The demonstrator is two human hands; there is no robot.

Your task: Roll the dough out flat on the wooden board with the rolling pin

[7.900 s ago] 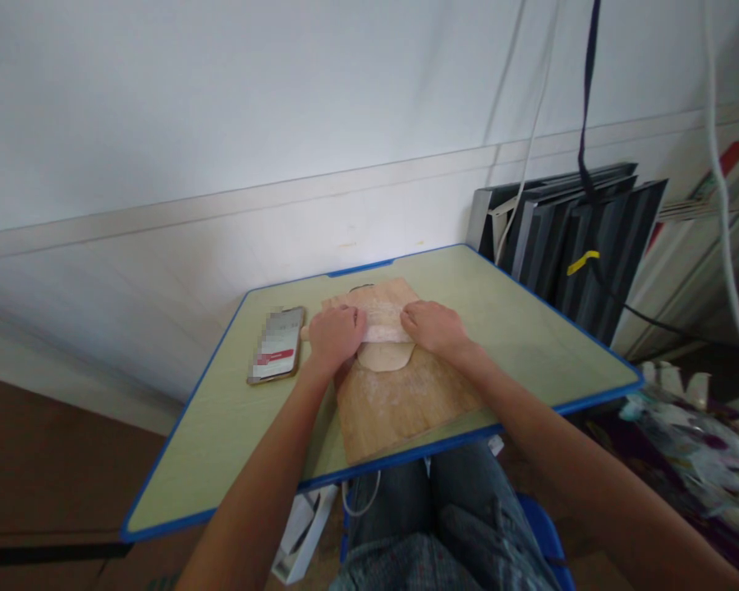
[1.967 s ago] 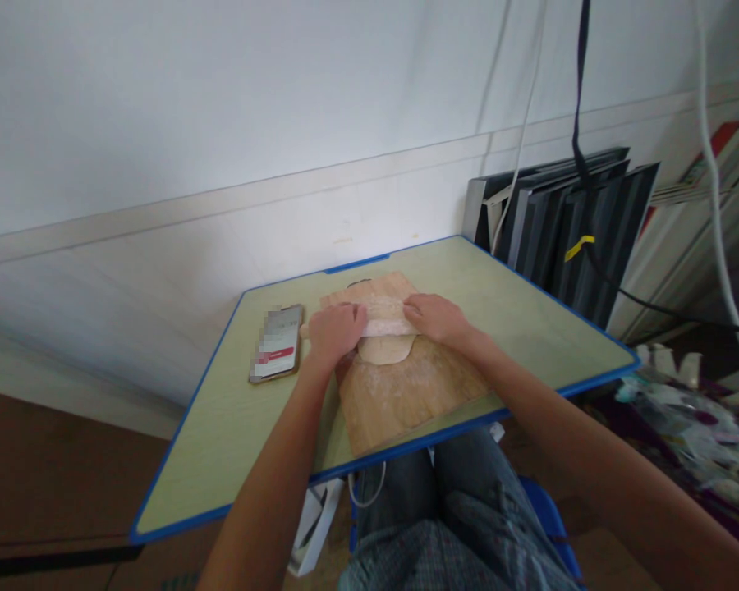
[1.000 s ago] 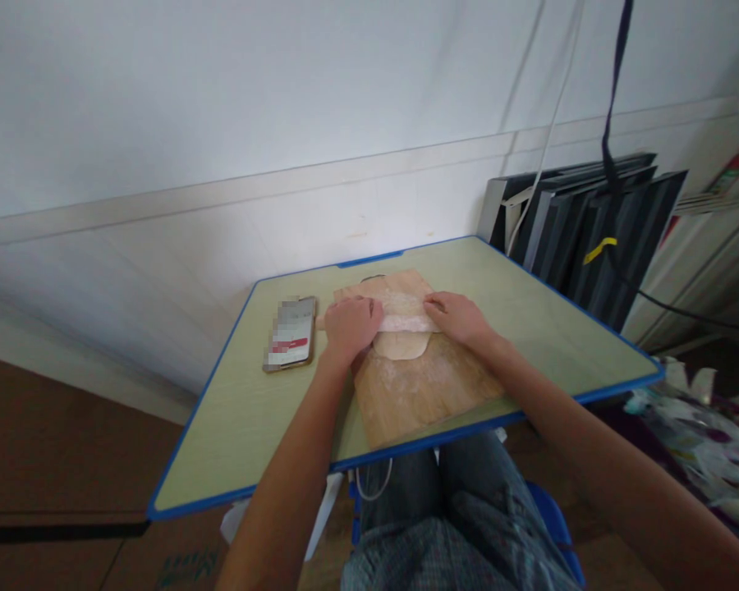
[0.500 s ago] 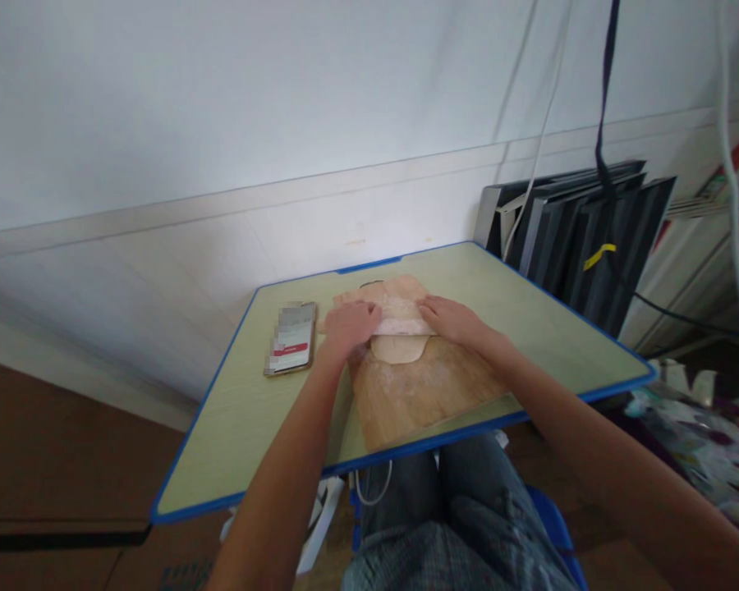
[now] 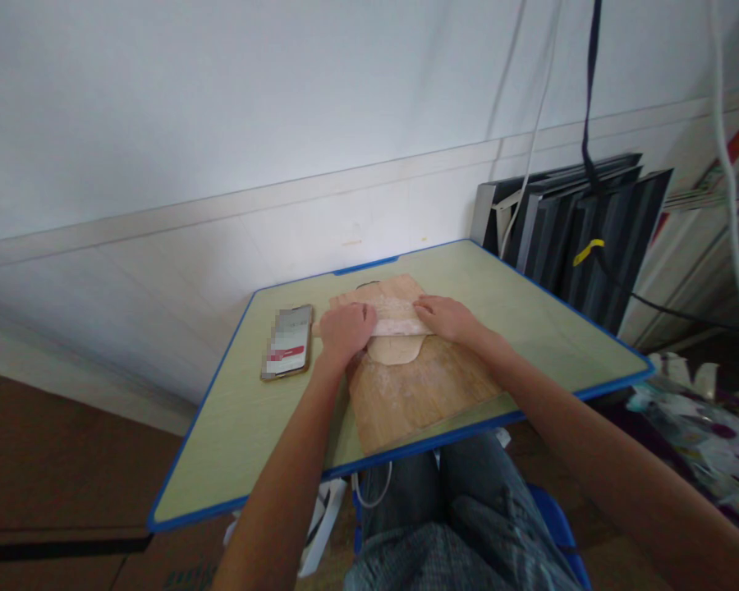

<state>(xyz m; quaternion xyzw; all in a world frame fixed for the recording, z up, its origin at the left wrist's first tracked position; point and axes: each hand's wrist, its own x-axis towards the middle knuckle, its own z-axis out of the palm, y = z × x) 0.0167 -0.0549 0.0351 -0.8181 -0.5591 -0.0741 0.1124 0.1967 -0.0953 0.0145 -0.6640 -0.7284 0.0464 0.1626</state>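
Note:
A pale, flour-dusted rolling pin point(image 5: 400, 328) lies crosswise over a flat sheet of dough point(image 5: 397, 350). My left hand point(image 5: 347, 328) is closed over the pin's left part, and its tip pokes out past that hand. On the right part, my right hand point(image 5: 447, 317) grips the pin with fingers curled over it. Beneath them is a wooden board point(image 5: 419, 394), streaked with flour, whose near corner reaches the table's front edge. Under the pin and hands, part of the dough is hidden.
A phone point(image 5: 288, 341) with a lit screen lies left of the board on the blue-edged table point(image 5: 215, 443). Dark flat panels point(image 5: 579, 222) lean against the wall at the right. Cables point(image 5: 591, 123) hang there. Plastic bags point(image 5: 708, 435) sit on the floor at right.
The view has shifted slightly. Both hands stay on the rolling pin over the dough, with hardly any movement on the board; the pin's left tip shows a little more.

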